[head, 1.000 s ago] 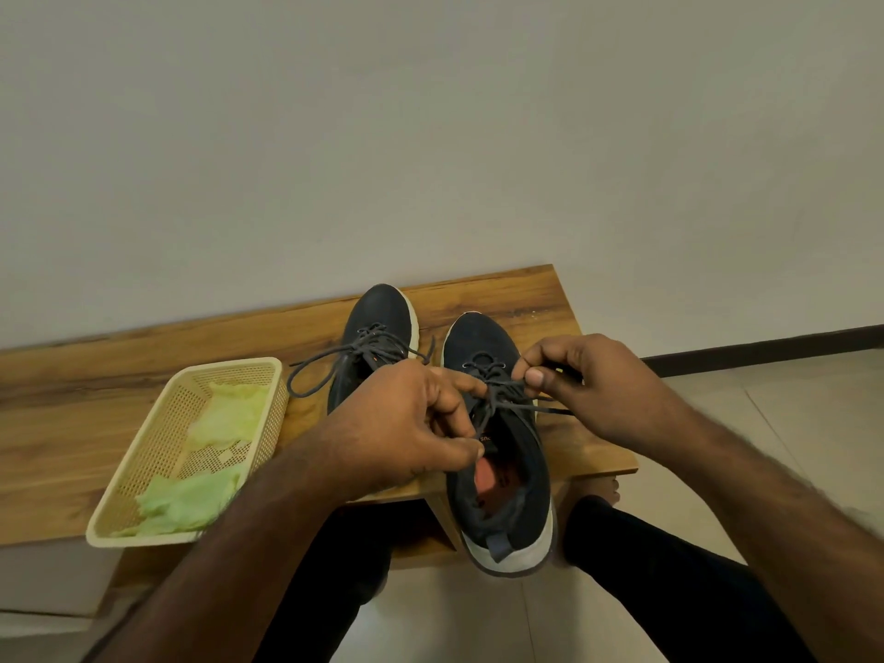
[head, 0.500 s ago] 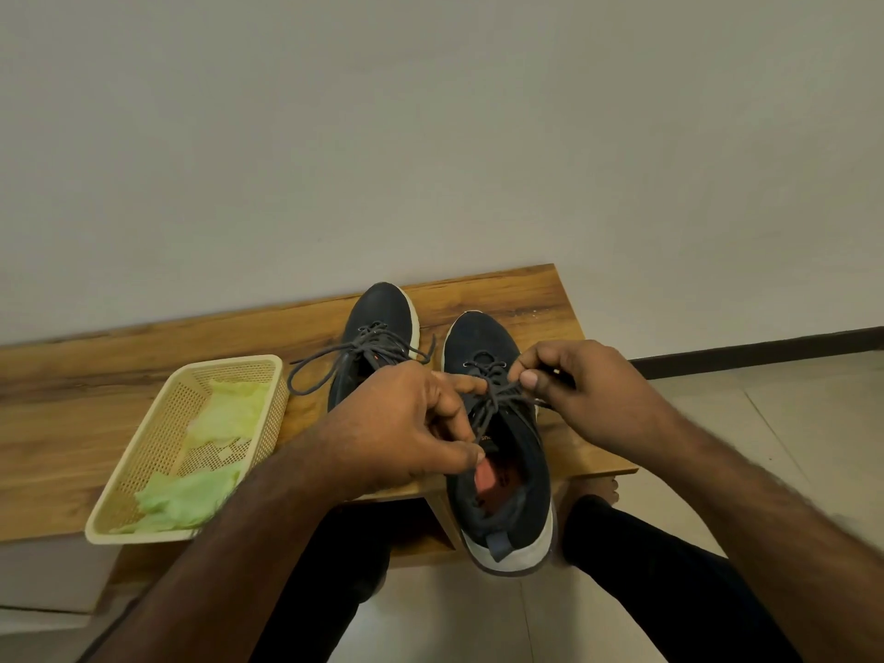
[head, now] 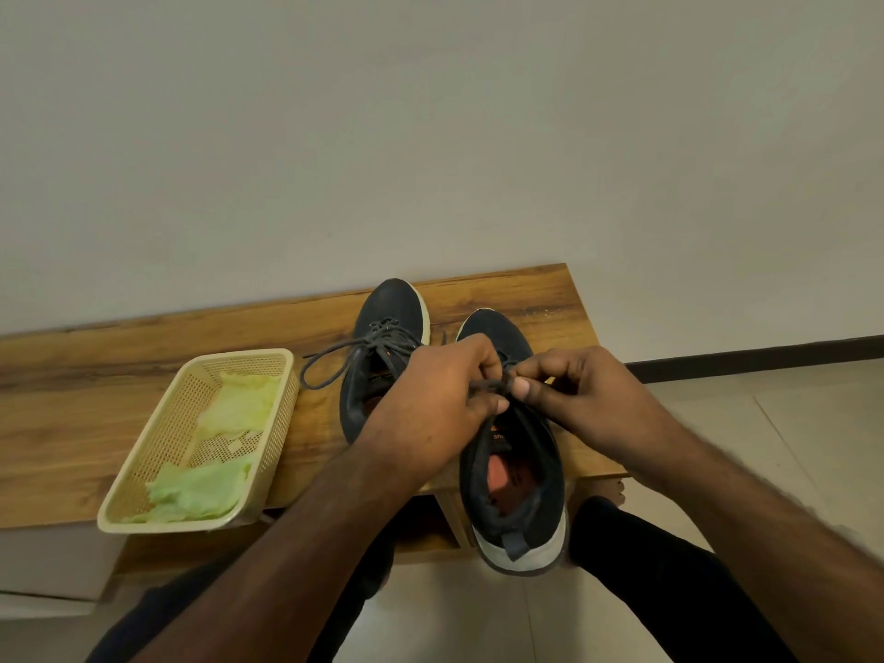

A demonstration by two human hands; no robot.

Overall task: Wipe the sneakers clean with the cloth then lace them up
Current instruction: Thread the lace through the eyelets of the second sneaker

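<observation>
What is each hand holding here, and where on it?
Both the left hand and right hand pinch the dark lace of the right-side sneaker, above its tongue.

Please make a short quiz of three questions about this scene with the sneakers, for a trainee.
1. True or false: the green cloth lies in the basket.
2. Which sneaker's lace do both hands pinch? A) the left sneaker B) the right sneaker
3. Fill in: the right sneaker's heel hangs over the near edge of the wooden ____.

Key
1. True.
2. B: the left hand and the right hand meet over its lace.
3. bench.
</observation>
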